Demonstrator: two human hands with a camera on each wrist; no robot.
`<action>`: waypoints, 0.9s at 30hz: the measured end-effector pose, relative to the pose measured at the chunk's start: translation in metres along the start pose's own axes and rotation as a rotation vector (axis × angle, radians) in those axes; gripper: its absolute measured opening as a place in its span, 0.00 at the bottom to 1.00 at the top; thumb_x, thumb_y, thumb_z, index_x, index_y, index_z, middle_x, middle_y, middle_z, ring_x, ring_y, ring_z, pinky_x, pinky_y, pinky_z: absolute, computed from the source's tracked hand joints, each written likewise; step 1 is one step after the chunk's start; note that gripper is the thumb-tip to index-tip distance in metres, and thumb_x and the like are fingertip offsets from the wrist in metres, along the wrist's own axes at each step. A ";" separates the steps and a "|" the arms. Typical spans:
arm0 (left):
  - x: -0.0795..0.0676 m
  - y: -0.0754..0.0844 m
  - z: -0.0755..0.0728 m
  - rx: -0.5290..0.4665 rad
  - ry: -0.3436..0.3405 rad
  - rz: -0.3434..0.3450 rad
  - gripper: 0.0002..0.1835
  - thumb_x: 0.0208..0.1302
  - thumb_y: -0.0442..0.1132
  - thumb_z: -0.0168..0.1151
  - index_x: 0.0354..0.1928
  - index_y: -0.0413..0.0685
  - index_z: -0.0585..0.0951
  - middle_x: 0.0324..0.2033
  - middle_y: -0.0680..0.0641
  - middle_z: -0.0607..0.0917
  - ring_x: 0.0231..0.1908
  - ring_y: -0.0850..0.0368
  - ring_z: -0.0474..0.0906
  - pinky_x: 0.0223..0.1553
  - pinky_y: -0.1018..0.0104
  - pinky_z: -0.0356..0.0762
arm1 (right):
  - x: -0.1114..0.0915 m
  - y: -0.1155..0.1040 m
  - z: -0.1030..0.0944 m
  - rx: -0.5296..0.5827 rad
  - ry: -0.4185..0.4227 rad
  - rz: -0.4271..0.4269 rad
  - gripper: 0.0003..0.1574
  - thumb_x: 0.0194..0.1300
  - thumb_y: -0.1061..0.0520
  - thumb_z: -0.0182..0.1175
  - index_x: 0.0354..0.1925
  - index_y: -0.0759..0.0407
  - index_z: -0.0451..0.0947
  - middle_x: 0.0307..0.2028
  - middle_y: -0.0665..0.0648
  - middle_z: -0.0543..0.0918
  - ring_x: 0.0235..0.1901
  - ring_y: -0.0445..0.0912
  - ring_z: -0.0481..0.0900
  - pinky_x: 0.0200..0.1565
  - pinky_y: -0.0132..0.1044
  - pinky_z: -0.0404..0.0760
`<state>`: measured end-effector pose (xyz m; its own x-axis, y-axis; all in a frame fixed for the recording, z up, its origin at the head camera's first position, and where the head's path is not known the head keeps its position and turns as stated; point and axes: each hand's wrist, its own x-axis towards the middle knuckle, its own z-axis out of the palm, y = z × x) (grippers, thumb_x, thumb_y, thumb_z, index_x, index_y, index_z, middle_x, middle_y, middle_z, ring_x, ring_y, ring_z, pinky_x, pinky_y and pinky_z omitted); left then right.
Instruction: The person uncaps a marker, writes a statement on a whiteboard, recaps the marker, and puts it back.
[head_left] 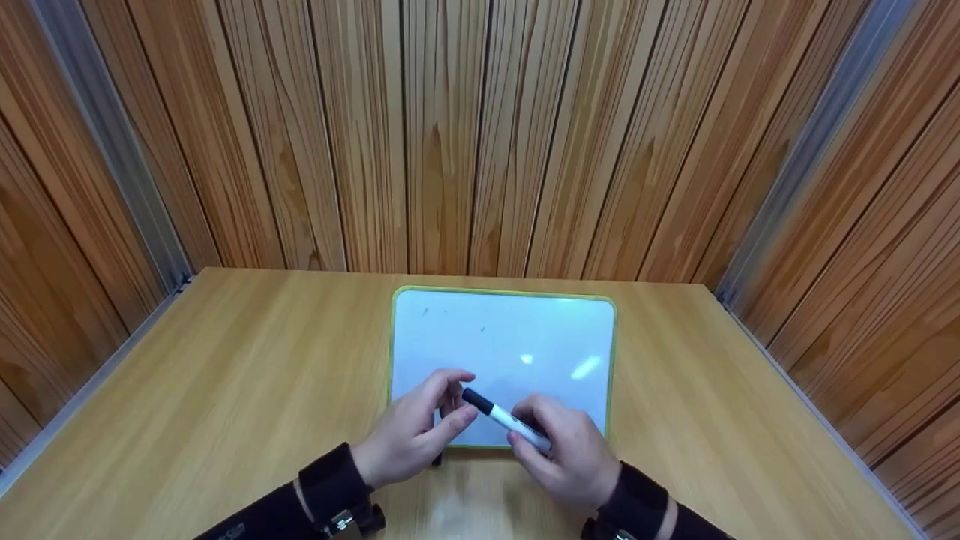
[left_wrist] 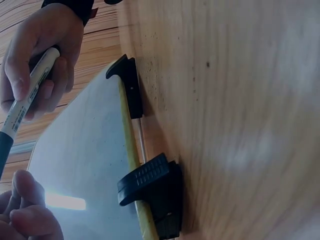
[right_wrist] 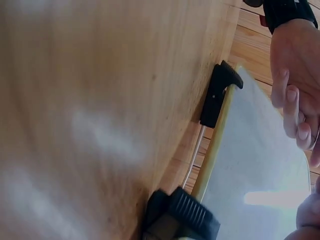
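Note:
A whiteboard marker (head_left: 498,413) with a white barrel and dark cap is gripped in my right hand (head_left: 574,454), its capped end pointing up and left. My left hand (head_left: 411,435) is beside the cap, its fingers loosely bent and holding nothing. Both hands overlap the lower part of a whiteboard (head_left: 480,337) with a yellow-green frame. In the left wrist view, the right fingers wrap around the white barrel (left_wrist: 31,92). The right wrist view shows the left fingers (right_wrist: 291,117) apart from the marker, which is out of that frame.
Black stand feet (left_wrist: 152,187) hook over the whiteboard's near edge, joined by a thin metal rod (left_wrist: 141,140). The board rests on a wooden table (head_left: 285,375). Wood-panelled walls (head_left: 442,135) rise behind and at both sides. A few small dark marks show on the board.

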<state>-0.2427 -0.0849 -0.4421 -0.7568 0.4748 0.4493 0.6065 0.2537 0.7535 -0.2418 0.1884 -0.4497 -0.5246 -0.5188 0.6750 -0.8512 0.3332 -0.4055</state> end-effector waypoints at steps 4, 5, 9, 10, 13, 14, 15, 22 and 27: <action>-0.001 0.001 0.005 0.013 -0.018 0.053 0.16 0.90 0.43 0.56 0.67 0.40 0.79 0.39 0.57 0.83 0.36 0.64 0.78 0.36 0.68 0.77 | 0.000 -0.001 0.003 -0.007 0.001 -0.065 0.16 0.70 0.68 0.70 0.49 0.52 0.80 0.34 0.44 0.82 0.30 0.33 0.75 0.32 0.25 0.77; -0.001 0.001 0.006 0.019 -0.016 0.071 0.15 0.90 0.42 0.56 0.65 0.40 0.80 0.38 0.57 0.83 0.35 0.65 0.77 0.35 0.68 0.77 | 0.000 -0.001 0.004 -0.004 -0.001 -0.079 0.16 0.70 0.68 0.70 0.49 0.53 0.80 0.34 0.45 0.82 0.29 0.33 0.74 0.32 0.24 0.76; -0.001 -0.001 0.012 0.083 0.002 0.161 0.08 0.89 0.40 0.57 0.56 0.45 0.83 0.35 0.58 0.82 0.33 0.68 0.75 0.34 0.71 0.76 | 0.000 -0.002 0.005 0.008 -0.021 -0.122 0.14 0.70 0.69 0.70 0.48 0.54 0.80 0.33 0.47 0.83 0.28 0.32 0.75 0.31 0.21 0.75; -0.001 -0.002 0.013 0.102 0.008 0.180 0.07 0.89 0.40 0.58 0.54 0.46 0.83 0.34 0.58 0.82 0.32 0.69 0.73 0.34 0.72 0.75 | 0.000 -0.003 0.005 0.008 -0.027 -0.126 0.14 0.70 0.68 0.70 0.48 0.54 0.80 0.33 0.47 0.83 0.28 0.32 0.75 0.31 0.21 0.76; -0.001 -0.003 0.016 0.140 0.025 0.216 0.05 0.87 0.39 0.60 0.48 0.51 0.83 0.30 0.58 0.80 0.28 0.72 0.69 0.30 0.75 0.70 | -0.001 -0.004 0.004 0.007 -0.044 -0.117 0.14 0.71 0.68 0.70 0.49 0.54 0.80 0.34 0.46 0.83 0.29 0.32 0.75 0.32 0.22 0.76; -0.001 -0.004 0.016 0.151 0.032 0.224 0.05 0.87 0.40 0.61 0.46 0.52 0.83 0.29 0.58 0.79 0.27 0.73 0.68 0.29 0.76 0.69 | -0.001 -0.005 0.004 0.013 -0.051 -0.107 0.14 0.72 0.68 0.70 0.49 0.54 0.80 0.35 0.46 0.83 0.29 0.32 0.75 0.33 0.22 0.76; -0.001 -0.004 0.016 0.157 0.036 0.227 0.06 0.87 0.40 0.61 0.45 0.52 0.83 0.28 0.59 0.78 0.27 0.74 0.66 0.29 0.76 0.67 | -0.001 -0.005 0.004 0.017 -0.057 -0.098 0.13 0.72 0.68 0.69 0.49 0.53 0.81 0.35 0.46 0.83 0.29 0.32 0.75 0.33 0.22 0.77; -0.001 -0.005 0.019 0.195 0.095 0.290 0.13 0.85 0.38 0.63 0.35 0.52 0.79 0.24 0.59 0.72 0.25 0.76 0.61 0.26 0.80 0.60 | -0.001 -0.008 0.004 0.041 -0.093 -0.084 0.12 0.78 0.67 0.66 0.52 0.52 0.82 0.38 0.46 0.85 0.30 0.33 0.75 0.36 0.23 0.77; -0.001 -0.005 0.021 0.225 0.170 0.381 0.20 0.85 0.39 0.64 0.27 0.53 0.73 0.20 0.60 0.68 0.24 0.78 0.55 0.24 0.82 0.54 | 0.000 -0.009 0.003 0.084 -0.129 -0.124 0.14 0.79 0.70 0.63 0.55 0.55 0.83 0.35 0.47 0.84 0.29 0.32 0.72 0.35 0.22 0.76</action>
<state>-0.2399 -0.0688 -0.4569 -0.4877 0.4296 0.7600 0.8724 0.2732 0.4054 -0.2340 0.1829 -0.4475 -0.4085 -0.6505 0.6403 -0.9048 0.1960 -0.3781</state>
